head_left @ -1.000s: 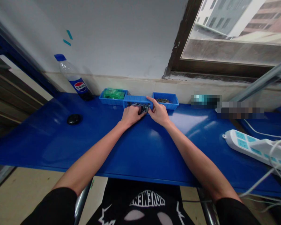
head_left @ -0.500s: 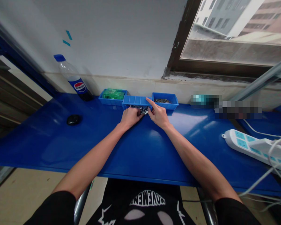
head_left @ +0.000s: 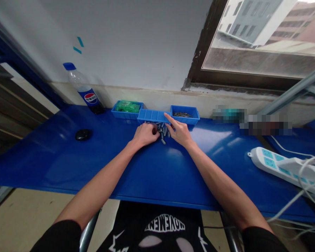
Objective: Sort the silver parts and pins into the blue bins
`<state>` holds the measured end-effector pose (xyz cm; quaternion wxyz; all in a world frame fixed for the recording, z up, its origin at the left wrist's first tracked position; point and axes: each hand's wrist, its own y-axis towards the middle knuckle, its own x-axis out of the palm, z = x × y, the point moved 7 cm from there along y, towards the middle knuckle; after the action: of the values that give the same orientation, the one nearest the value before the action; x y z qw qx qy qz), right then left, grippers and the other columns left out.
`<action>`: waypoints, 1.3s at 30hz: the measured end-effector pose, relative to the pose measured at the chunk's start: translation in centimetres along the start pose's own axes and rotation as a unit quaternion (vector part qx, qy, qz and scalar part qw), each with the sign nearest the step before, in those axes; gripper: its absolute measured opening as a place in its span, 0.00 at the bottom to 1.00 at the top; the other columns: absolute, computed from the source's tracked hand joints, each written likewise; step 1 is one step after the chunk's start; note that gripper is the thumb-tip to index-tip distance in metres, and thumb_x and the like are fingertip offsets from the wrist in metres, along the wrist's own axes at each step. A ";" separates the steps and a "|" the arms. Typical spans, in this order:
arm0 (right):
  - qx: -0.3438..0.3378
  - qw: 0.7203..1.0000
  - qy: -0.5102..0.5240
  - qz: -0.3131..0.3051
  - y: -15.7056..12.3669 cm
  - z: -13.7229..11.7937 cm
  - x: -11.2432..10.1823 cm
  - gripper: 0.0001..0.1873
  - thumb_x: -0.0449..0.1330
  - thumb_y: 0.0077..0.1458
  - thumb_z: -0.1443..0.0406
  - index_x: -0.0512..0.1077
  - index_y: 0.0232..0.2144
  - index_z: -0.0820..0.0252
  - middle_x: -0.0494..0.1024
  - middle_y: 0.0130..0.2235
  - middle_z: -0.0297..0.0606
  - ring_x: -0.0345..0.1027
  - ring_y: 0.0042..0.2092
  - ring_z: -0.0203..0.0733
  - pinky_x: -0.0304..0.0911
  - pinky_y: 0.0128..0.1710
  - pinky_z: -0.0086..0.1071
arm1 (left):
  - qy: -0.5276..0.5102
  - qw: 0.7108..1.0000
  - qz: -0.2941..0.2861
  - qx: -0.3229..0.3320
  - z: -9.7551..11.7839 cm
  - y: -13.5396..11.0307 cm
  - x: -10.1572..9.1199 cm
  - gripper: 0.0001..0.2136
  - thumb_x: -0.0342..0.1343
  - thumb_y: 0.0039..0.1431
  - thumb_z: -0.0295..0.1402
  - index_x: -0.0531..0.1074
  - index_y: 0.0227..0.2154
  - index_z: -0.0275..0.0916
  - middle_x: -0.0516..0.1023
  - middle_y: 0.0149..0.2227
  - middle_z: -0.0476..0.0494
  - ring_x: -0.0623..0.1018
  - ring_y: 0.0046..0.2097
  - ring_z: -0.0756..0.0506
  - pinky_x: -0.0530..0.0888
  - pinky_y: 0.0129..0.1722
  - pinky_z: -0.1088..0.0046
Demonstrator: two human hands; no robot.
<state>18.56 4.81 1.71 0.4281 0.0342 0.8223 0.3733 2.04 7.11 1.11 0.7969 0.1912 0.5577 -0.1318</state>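
Observation:
A blue plastic bin [head_left: 152, 115] is tipped toward me, its ribbed side facing up. Small cylindrical metal parts [head_left: 163, 132] lie spilled on the blue table below its lower edge. My right hand [head_left: 180, 133] grips the bin's right end, index finger stretched along the top and thumb lower down by the parts. At the bin's lower left edge, my left hand [head_left: 145, 134] is curled, thumb bent toward the fingers beside the metal parts. What its fingers close on is hidden.
Behind stand a blue bin [head_left: 114, 113] with green packets and another [head_left: 196, 120] with thin metal pieces. A cola bottle [head_left: 87, 92] and black mouse [head_left: 83, 134] are at left on the table [head_left: 147, 175]. A white power strip [head_left: 280, 168] with cables lies right.
More metal parts have come out of the tipped bin and spread on the table between my hands. The bin's ribbed side shows slightly more. Both hands stay near it.

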 end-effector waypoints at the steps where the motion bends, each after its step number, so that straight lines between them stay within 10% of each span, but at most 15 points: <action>1: -0.003 1.000 -0.008 0.001 0.0 0.0 0.0 0.27 0.53 0.72 0.61 0.65 0.70 0.52 0.82 0.38 0.39 0.74 0.34 0.40 0.73 0.42 0.33 | -0.004 1.000 0.007 0.001 0.0 -0.1 -0.2 0.10 0.57 0.61 0.38 0.79 0.31 0.40 0.83 0.31 0.41 0.83 0.35 0.39 0.74 0.34 0.67; 13: -0.031 0.996 -0.075 0.037 -0.2 0.0 0.1 0.26 0.50 0.72 0.64 0.66 0.69 0.55 0.80 0.32 0.37 0.71 0.32 0.38 0.72 0.41 0.31 | -0.032 0.989 0.138 0.042 0.8 -0.7 -1.3 0.18 0.54 0.68 0.39 0.77 0.54 0.36 0.79 0.54 0.32 0.76 0.58 0.34 0.71 0.62 0.55; 21: 0.007 0.994 -0.099 0.038 0.0 -0.2 -0.3 0.27 0.49 0.71 0.66 0.68 0.68 0.54 0.81 0.33 0.39 0.74 0.34 0.40 0.73 0.45 0.31 | -0.009 0.996 0.048 0.070 1.1 -0.5 0.4 0.23 0.51 0.70 0.45 0.71 0.64 0.44 0.72 0.64 0.36 0.69 0.65 0.34 0.64 0.68 0.53; 30: 0.014 0.991 -0.113 0.065 0.2 -0.1 -0.8 0.27 0.49 0.69 0.66 0.69 0.67 0.58 0.81 0.31 0.40 0.74 0.32 0.40 0.71 0.43 0.32 | -0.015 0.992 0.093 0.079 1.3 -0.7 -0.8 0.26 0.53 0.70 0.42 0.65 0.68 0.41 0.65 0.68 0.34 0.65 0.68 0.34 0.63 0.69 0.54; 39: 0.080 0.984 -0.115 0.107 2.2 0.4 -2.7 0.26 0.48 0.69 0.64 0.74 0.63 0.59 0.83 0.32 0.40 0.75 0.31 0.41 0.69 0.38 0.32 | -0.080 0.990 0.090 0.080 0.3 -0.7 -2.6 0.13 0.51 0.70 0.35 0.82 0.42 0.38 0.83 0.48 0.38 0.80 0.52 0.42 0.74 0.56 0.65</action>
<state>20.01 5.64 4.79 0.4731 0.1982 0.7867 0.3435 1.12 6.35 3.51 0.8296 0.2924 0.4607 -0.1184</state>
